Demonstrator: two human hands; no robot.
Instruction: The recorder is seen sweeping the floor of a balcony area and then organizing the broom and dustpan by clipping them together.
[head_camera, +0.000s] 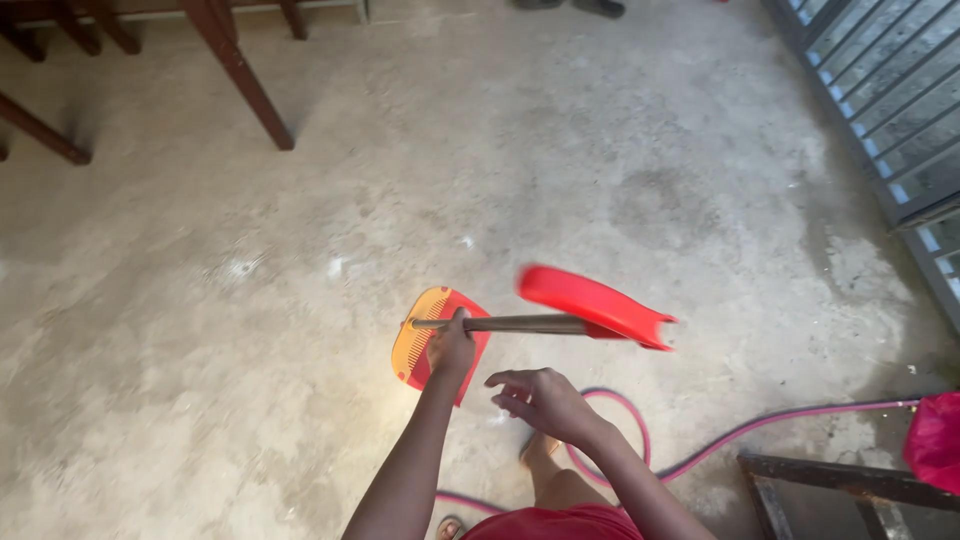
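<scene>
Dark wooden furniture legs (245, 85) stand at the far left on the bare concrete floor (200, 380). Nearer, a red-and-yellow dustpan (432, 340) lies flat on the floor. The left hand (452, 348) is closed around the end of a brown stick handle (515, 324), held level above the dustpan, with a red scoop-shaped head (592, 303), blurred, on its far end. The right hand (540, 400) hovers just below, fingers loosely spread, holding nothing. A pink hose (700, 455) curls behind, towards a red bag (935, 440) and metal grille (890, 100)
</scene>
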